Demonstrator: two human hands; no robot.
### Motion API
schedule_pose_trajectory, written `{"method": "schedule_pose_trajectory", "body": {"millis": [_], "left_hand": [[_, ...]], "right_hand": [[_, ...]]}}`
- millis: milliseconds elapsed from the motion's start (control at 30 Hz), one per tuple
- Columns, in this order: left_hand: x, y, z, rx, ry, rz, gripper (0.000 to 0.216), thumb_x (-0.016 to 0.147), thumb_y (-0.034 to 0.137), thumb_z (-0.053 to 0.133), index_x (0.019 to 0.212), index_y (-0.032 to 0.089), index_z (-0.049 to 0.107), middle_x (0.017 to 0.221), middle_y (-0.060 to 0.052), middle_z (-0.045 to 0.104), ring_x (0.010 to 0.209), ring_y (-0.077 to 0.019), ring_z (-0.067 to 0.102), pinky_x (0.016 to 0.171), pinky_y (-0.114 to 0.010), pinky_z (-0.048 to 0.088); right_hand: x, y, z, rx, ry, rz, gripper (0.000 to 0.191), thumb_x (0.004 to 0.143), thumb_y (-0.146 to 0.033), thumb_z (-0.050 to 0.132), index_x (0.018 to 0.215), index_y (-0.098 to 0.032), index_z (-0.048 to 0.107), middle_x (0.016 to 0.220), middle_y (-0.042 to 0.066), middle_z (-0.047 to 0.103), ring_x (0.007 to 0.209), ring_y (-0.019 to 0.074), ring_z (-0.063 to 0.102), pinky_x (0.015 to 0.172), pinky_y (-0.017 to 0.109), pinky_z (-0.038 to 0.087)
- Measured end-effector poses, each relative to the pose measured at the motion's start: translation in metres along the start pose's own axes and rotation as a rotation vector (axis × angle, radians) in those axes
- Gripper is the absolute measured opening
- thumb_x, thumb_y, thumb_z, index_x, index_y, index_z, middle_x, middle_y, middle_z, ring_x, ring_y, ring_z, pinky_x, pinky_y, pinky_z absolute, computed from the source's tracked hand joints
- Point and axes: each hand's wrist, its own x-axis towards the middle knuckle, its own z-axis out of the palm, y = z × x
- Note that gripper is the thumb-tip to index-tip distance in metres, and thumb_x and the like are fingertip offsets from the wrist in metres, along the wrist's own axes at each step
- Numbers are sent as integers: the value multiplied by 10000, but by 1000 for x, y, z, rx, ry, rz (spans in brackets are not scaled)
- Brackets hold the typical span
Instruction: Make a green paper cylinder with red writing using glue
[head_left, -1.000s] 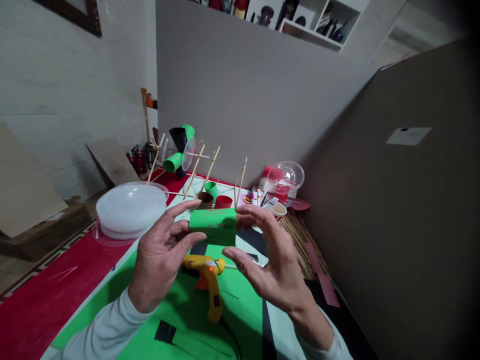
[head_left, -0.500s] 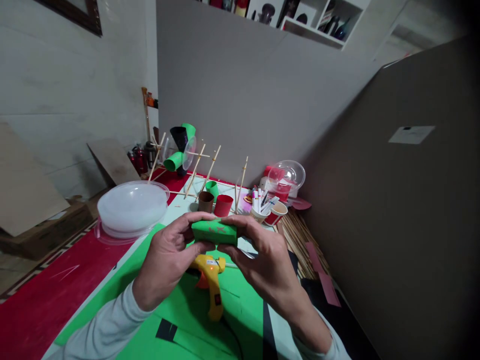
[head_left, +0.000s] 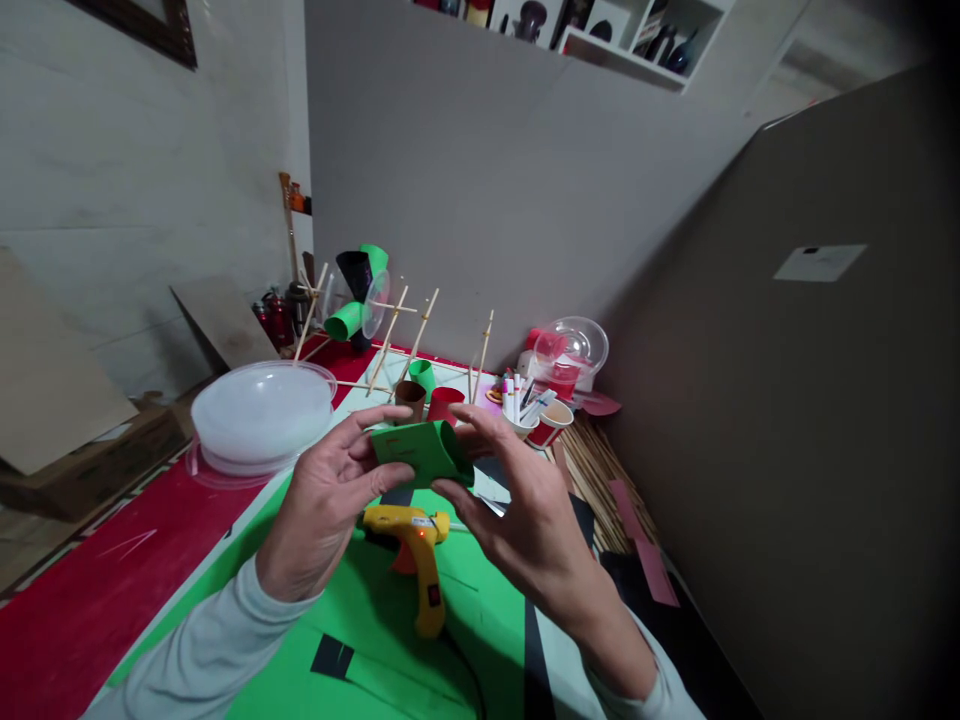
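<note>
A green paper tube [head_left: 420,452], rolled and somewhat flattened with its open end toward the right, is held above the table. My left hand [head_left: 330,495] grips its left part, thumb on the front and fingers behind. At the right end, my right hand [head_left: 517,495] has its thumb under the tube and its fingers behind the rim, partly hidden. Below both hands a yellow glue gun [head_left: 427,585] with a small lit orange light lies on a green sheet [head_left: 375,620]. A small black piece [head_left: 331,657] is on that sheet, nearer to me.
Behind the hands stand a brown paper tube [head_left: 410,397], a red one [head_left: 444,402], a green one [head_left: 422,375] and thin stick frames [head_left: 424,325]. Clear plastic lids [head_left: 262,412] are stacked at left. To the right are markers in a cup [head_left: 517,420] and long wooden sticks [head_left: 592,470].
The green tube has been turned and popped rounder, so its right end now shows open. My right fingers have loosened and spread a little around it.
</note>
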Motion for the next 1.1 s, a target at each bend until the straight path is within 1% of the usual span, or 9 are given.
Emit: {"method": "schedule_pose_trajectory", "body": {"millis": [67,133,367,533,667,767,867,1000,1100], "left_hand": [[-2,1,2,20,-9,-11,552,763,192,836,1268,291,637,887,39,773,867,-124,702,782,-193,536],[-3,2,3,40,1,-19,615,773,199,832,1331,293,592,842,44,770,828,-122,701,758,-196,531],[-2,-2,1,44,37,-29,676,734,230,868,1347,259,584,859,23,793,824,-138,717,771,-221,534],[1,-2,0,23,70,-74,703,697,242,889,1346,229,619,805,26,774,835,-143,716,773,-209,524],[1,-1,-1,34,75,-101,732,681,290,891,1362,206,635,789,-1,771,841,-192,721,771,-256,541],[1,-1,-1,89,95,-83,705,689,327,871,1350,203,659,788,-26,773,825,-240,719,703,-306,560],[2,-1,-1,122,117,-79,672,699,359,858,1332,215,683,771,-33,769,765,-249,708,630,-319,551],[1,2,-1,120,112,-51,635,755,452,810,1333,219,685,797,-51,767,770,-257,703,655,-336,563],[-3,3,1,137,75,9,696,796,453,784,1432,243,594,789,-40,745,766,-235,694,706,-339,574]], "right_hand": [[0,0,1,14,14,24,556,920,-128,699,1419,-218,469,1229,106,692,1059,202,686,939,346,589],[1,-1,1,27,11,42,532,924,-116,683,1403,-229,480,1213,102,700,1016,197,697,909,345,598],[-1,-2,2,59,-18,39,485,949,-116,643,1390,-240,483,1130,85,721,930,186,711,857,344,605],[1,-1,-1,108,-49,62,557,921,-183,719,1417,-234,470,1224,108,690,1051,209,683,897,358,586],[1,-3,-2,129,-70,108,546,929,-154,697,1417,-242,470,1031,60,719,868,185,694,801,337,588],[1,-2,-3,180,-86,116,580,927,-187,711,1443,-256,454,1152,82,700,968,202,689,857,359,588],[1,3,-3,245,-95,152,648,903,-247,755,1463,-275,428,1238,87,665,1037,217,663,902,387,584],[1,7,-1,259,-45,217,606,892,-288,772,1416,-248,470,1060,61,693,894,202,675,808,370,589],[2,7,1,283,9,259,584,893,-279,767,1397,-232,475,997,49,688,840,195,686,781,366,593]]}}
